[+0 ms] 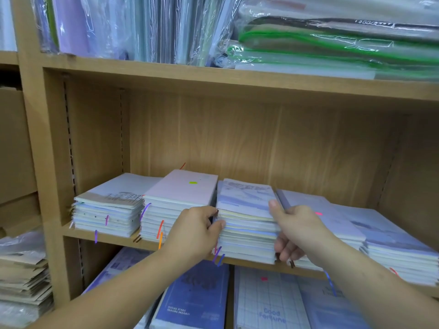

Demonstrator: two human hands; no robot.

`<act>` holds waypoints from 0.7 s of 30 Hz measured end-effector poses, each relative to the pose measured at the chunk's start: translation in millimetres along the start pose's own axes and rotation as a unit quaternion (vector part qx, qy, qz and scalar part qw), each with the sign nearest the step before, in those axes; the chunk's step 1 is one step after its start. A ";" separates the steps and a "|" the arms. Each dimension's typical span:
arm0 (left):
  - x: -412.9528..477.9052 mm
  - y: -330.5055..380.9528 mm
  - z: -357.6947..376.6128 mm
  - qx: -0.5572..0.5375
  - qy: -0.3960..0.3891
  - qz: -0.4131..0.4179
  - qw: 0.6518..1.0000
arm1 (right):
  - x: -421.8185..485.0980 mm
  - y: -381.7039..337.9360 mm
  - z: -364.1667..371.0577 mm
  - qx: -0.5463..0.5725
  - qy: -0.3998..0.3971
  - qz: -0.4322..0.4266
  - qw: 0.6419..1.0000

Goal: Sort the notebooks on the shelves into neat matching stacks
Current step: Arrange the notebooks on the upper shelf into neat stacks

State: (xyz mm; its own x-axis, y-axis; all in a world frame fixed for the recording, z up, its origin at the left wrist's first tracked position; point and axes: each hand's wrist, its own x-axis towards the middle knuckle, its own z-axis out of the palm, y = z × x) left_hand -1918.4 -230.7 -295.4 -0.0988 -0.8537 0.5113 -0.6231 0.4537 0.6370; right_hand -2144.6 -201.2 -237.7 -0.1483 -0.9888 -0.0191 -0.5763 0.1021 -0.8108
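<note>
Lavender notebook stack (247, 222), left hand (197, 230), right hand (297, 231) gripping sides

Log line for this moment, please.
left hand: grips left edge, pale blue paper notebook stack | right hand: grips its right edge | place: middle wooden shelf

Up top, a row of plastic-wrapped folders (133, 27) stands upright, and just to its right lie flat green-edged pouches (332, 46) in clear wrap. Far left, a brown cardboard box (11, 143) sits above a pile of tan, plastic-wrapped paper packs (23, 281).
</note>
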 end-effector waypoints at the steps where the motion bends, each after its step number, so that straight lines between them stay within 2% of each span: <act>1: -0.5 0.1 0.2 0.019 0.010 0.009 1.000 | 3.3 2.1 1.9 -0.003 0.011 0.001 1.000; 7: -3.1 3.2 -3.1 0.057 0.038 0.049 0.996 | 10.2 1.1 3.0 0.004 0.043 0.002 0.999; 12: -3.8 2.1 -5.2 0.045 0.039 0.055 0.997 | 5.4 2.3 2.3 0.026 0.027 -0.003 0.999; 17: -5.0 -6.1 -2.3 -0.002 0.030 0.029 0.999 | -14.4 15.3 5.4 0.050 -0.002 -0.052 0.997; 21: -4.0 -9.8 2.6 -0.019 0.033 0.012 0.999 | -8.1 24.3 7.1 0.056 0.017 -0.064 0.996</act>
State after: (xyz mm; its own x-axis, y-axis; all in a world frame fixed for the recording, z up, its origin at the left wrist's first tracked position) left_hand -1913.9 -232.4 -305.2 -0.0603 -0.8241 0.5632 -0.5917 0.4839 0.6448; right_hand -2151.7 -191.5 -261.3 -0.1065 -0.9885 0.1069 -0.4999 -0.0397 -0.8652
